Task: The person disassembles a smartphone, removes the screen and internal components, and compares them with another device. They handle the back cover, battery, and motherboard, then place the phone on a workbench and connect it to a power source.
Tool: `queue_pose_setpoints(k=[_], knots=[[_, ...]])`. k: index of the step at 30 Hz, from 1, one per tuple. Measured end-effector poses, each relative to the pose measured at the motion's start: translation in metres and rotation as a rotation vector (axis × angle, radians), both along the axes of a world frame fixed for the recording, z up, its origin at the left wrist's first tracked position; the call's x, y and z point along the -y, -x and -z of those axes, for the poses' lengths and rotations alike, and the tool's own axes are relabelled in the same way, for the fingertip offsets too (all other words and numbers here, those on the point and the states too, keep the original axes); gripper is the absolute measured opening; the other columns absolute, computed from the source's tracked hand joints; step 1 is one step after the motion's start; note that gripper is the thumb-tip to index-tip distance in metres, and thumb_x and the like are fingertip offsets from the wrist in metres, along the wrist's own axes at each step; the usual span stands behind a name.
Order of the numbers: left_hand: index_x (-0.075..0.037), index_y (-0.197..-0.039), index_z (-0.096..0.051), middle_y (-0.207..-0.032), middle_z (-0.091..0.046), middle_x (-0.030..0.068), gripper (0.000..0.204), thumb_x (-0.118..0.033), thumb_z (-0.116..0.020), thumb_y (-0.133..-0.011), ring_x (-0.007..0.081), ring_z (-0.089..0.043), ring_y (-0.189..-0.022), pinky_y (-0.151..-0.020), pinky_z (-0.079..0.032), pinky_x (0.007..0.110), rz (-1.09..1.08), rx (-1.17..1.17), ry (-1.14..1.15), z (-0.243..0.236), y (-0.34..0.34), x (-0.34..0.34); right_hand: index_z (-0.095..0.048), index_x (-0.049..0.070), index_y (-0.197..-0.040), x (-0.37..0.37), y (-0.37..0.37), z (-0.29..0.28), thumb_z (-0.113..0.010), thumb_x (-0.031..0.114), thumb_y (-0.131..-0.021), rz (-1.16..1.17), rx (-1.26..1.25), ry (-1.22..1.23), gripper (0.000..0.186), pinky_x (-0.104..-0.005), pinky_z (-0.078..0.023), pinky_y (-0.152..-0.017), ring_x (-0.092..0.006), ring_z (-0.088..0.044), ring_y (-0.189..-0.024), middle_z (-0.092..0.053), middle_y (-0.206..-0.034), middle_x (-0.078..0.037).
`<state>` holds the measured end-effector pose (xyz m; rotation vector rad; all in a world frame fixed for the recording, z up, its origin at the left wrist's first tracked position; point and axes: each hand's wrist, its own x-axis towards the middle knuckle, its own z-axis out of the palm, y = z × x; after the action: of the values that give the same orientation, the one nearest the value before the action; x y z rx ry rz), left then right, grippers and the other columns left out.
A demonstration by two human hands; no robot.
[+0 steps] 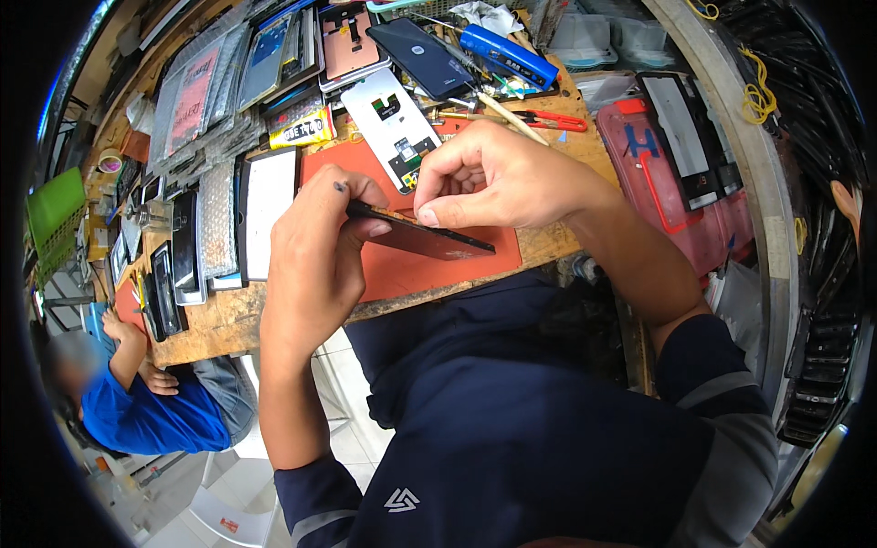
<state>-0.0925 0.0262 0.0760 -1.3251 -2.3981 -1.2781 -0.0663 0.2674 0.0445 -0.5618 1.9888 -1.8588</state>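
A thin, dark phone [429, 239] is tilted on its long edge above an orange-red mat [393, 285]. My left hand [313, 233] grips its left end between thumb and fingers. My right hand [502, 183] is closed in a pinch, thumb tip and forefinger at the phone's upper edge. Whatever lies between those fingertips is too small to make out. Just beyond my hands lies a white phone body [388, 128] with circuit parts exposed. Farther back rests a dark phone [422, 59], screen or back up, I cannot tell which.
Bubble-wrapped panels [196, 114] are stacked at the left, beside a yellow tube [303, 130]. A blue cylindrical tool [509, 57] and red-handled tool [557, 121] lie at the back. A red case [626, 155] stands right of the bench. Someone in a blue shirt [155, 411] sits at lower left.
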Motion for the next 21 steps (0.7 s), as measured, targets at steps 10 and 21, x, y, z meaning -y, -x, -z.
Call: queue_pose_setpoints(k=[10, 21], knots=[[0.004, -0.098, -0.057, -0.09, -0.063, 0.0166, 0.035, 0.027, -0.057, -0.072, 0.0335, -0.067, -0.081, -0.071, -0.056, 0.04, 0.041, -0.046, -0.042, -0.019, -0.007, -0.012, -0.075, -0.001, -0.092, -0.002, -0.004, 0.005, -0.074, 0.013, -0.095, 0.051, -0.006, 0.072, 0.015, -0.0232, -0.05, -0.066, -0.0044, -0.062, -0.072, -0.071, -0.08, 0.0], [0.003, -0.097, -0.057, -0.088, -0.061, 0.0162, 0.036, 0.026, -0.056, -0.07, 0.0339, -0.066, -0.082, -0.071, -0.054, 0.041, 0.027, 0.023, -0.021, -0.002, -0.003, -0.004, -0.072, -0.003, -0.099, -0.003, -0.009, -0.003, -0.074, 0.009, -0.096, 0.019, 0.037, 0.002, 0.013, -0.0239, -0.053, -0.075, -0.0061, -0.064, -0.081, -0.069, -0.088, 0.0]])
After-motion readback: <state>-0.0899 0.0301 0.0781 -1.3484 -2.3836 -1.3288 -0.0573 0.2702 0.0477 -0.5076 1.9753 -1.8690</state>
